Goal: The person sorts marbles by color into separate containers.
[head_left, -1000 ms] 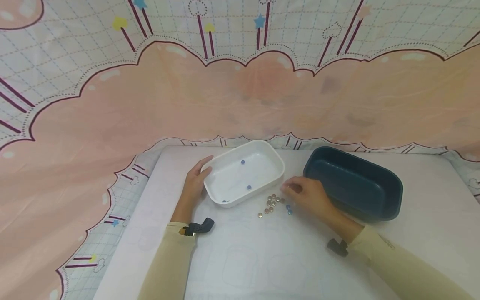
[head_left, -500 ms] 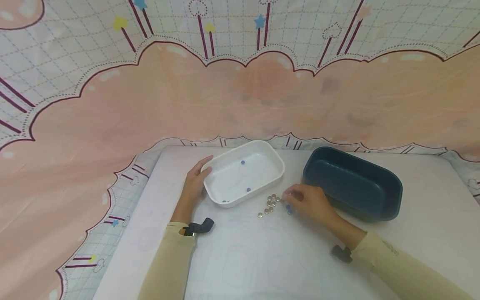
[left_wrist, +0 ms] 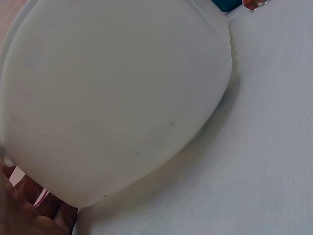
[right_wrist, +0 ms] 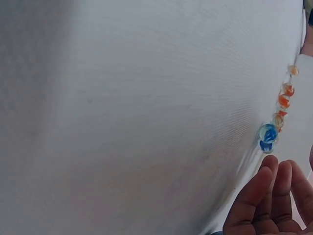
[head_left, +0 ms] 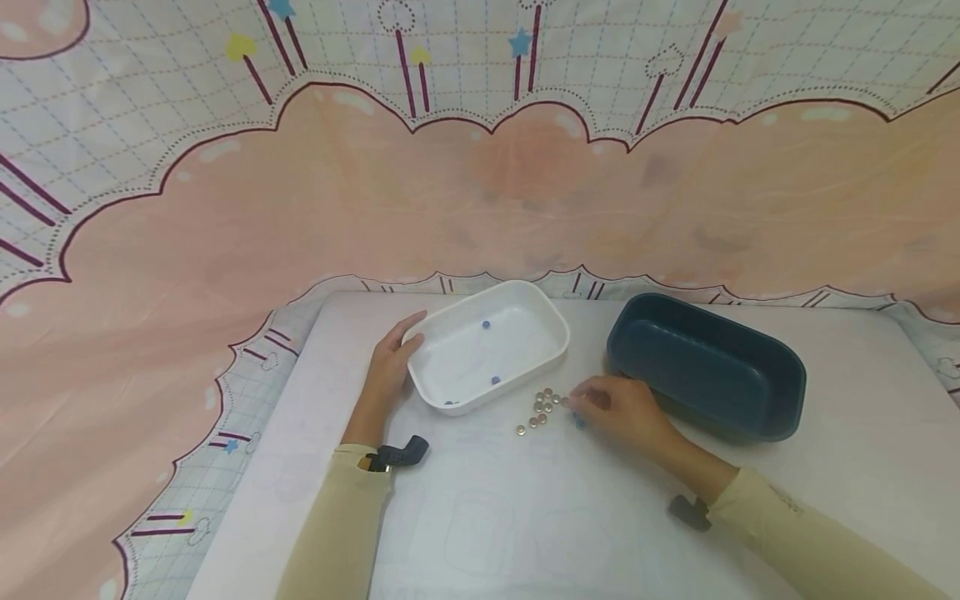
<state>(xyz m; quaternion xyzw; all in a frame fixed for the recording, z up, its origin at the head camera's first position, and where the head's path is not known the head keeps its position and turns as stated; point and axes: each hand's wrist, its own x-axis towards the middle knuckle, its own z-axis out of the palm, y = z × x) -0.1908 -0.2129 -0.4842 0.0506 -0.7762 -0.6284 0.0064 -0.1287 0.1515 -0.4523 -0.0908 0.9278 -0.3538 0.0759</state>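
Left hand [head_left: 386, 367] grips the white tray [head_left: 525, 340], long axis slanting away rightward; right hand [head_left: 622, 408], grip unclear.

The long beige fabric left sleeve [head_left: 333, 525] rises from the bottom edge, left of centre; the bare left hand [head_left: 385, 367] points up, thumb apart from the fingers. The matching right sleeve [head_left: 810, 529] slants from lower right; the bare right hand [head_left: 621, 404] points left, fingers [right_wrist: 281, 196] loosely bent.
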